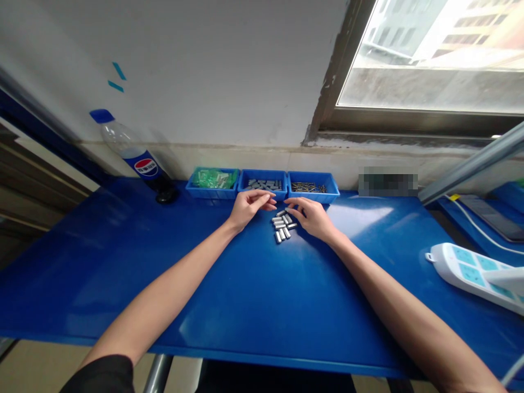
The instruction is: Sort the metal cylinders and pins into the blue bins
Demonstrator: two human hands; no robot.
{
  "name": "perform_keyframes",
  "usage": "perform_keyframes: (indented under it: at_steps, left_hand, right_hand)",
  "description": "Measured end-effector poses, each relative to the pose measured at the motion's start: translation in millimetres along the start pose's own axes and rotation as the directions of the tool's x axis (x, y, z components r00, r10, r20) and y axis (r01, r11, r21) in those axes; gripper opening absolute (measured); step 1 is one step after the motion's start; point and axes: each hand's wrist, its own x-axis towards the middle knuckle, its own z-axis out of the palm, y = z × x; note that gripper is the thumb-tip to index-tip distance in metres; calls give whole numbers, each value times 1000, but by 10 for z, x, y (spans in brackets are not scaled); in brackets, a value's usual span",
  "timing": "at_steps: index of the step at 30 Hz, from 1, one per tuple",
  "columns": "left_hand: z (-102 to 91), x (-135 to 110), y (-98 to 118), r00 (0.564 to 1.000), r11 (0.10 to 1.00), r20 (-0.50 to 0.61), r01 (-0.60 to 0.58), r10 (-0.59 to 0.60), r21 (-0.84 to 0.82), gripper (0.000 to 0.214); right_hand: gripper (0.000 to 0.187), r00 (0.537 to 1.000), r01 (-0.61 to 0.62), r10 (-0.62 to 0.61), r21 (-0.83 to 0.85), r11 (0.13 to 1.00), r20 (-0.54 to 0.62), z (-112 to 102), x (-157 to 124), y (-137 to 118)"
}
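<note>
About ten short metal pieces, too bunched for a sure count, lie in one loose cluster on the blue table, between two hands. The left hand has its fingers curled toward the thumb; whether they grip anything, I cannot tell. The right hand bends its fingers at the cluster's upper edge, its grip likewise unclear. Behind stand three blue bins in a row: one with green plastic, one with grey pieces, one with thin metal parts, too many to count. One bottle stands left; one power strip lies right.
</note>
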Motion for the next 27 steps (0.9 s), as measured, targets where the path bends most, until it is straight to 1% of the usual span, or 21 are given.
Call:
perform_keyframes:
  at_steps: [2,4,5,7,9,12,15,18,20,22,25,27]
  left_hand:
    - [-13,-6,-36,997,994,73,3,-11,109,35]
    - [-20,0,-67,992,983,126,-14,-9,184,32]
    - [-19,3,-79,990,976,139,-26,-5,216,30]
    - [-10,6,-95,989,959,151,-50,7,278,27]
    - [5,2,-99,986,941,164,-73,19,331,25]
    - [22,-12,-92,983,921,181,-93,25,378,24]
    - [26,-25,-84,982,912,184,-113,42,394,23]
    - [18,-30,-86,973,873,184,-210,141,441,21]
    - [9,-26,-97,949,805,209,-311,235,506,30]
    - [0,-16,-118,913,725,282,-406,295,557,46]
    - [-7,-5,-161,860,643,412,-501,300,579,60]
    - [-5,-9,-182,851,604,444,-516,280,608,60]
  right_hand:
    - [24,999,-7,11,80,997,-49,3,-4,-16]
    - [25,992,-56,84,259,964,-98,9,-1,-32]
    - [26,985,-89,137,373,923,-103,13,4,-40]
    - [30,969,-149,235,578,802,-77,25,19,-59]
    - [32,953,-183,300,701,689,-46,42,35,-82]
    - [31,923,-190,379,789,584,-58,73,50,-117]
    - [30,888,-182,450,830,527,-91,93,55,-136]
    - [31,863,-187,498,859,476,-89,84,64,-140]
    - [35,857,-189,509,871,453,-78,61,78,-157]
    - [40,878,-183,476,878,441,-56,30,95,-204]
    - [50,937,-152,350,889,433,-11,-14,115,-314]
    - [53,956,-133,292,891,434,0,-28,114,-368]
